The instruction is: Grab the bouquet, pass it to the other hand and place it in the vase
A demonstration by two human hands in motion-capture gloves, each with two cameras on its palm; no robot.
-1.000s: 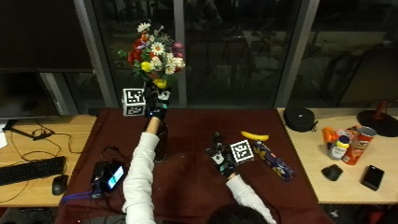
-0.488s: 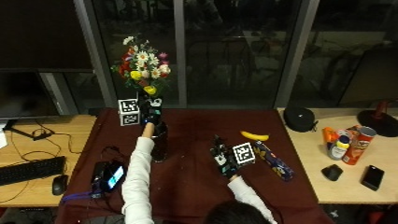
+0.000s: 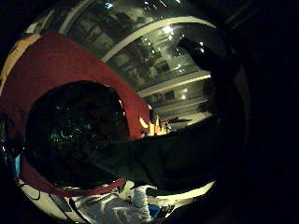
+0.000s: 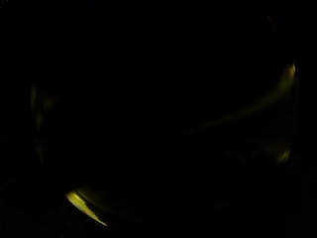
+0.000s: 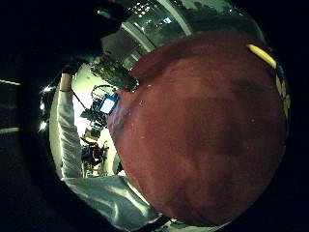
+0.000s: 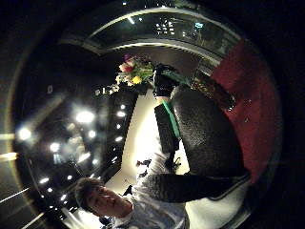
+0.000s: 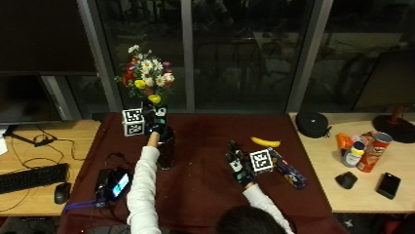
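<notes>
The bouquet [image 7: 146, 75] of white, yellow, red and pink flowers stands upright above the dark vase [image 7: 166, 148] at the left of the red tablecloth [image 7: 207, 190]. My left hand [image 7: 154, 122] grips its stems just over the vase's mouth; the stem ends are hidden. My right hand [image 7: 238, 163] lies open over the middle of the cloth and holds nothing. The right thumb side palm view shows the bouquet [image 6: 133, 71] in the left hand [image 6: 164, 83] above the vase [image 6: 214, 90]. The vase's dark mouth [image 3: 74, 130] lies below the left palm.
A banana [image 7: 266, 142] and a dark blue packet [image 7: 289, 170] lie right of my right hand. A phone on a stand [image 7: 113, 183] sits at the cloth's left edge. Cans and bottles [image 7: 363, 151] stand on the right table, a keyboard [image 7: 29, 178] on the left.
My left hand has brought the bouquet down and slightly left, closer to the vase's mouth. The right hand has stayed in place.
</notes>
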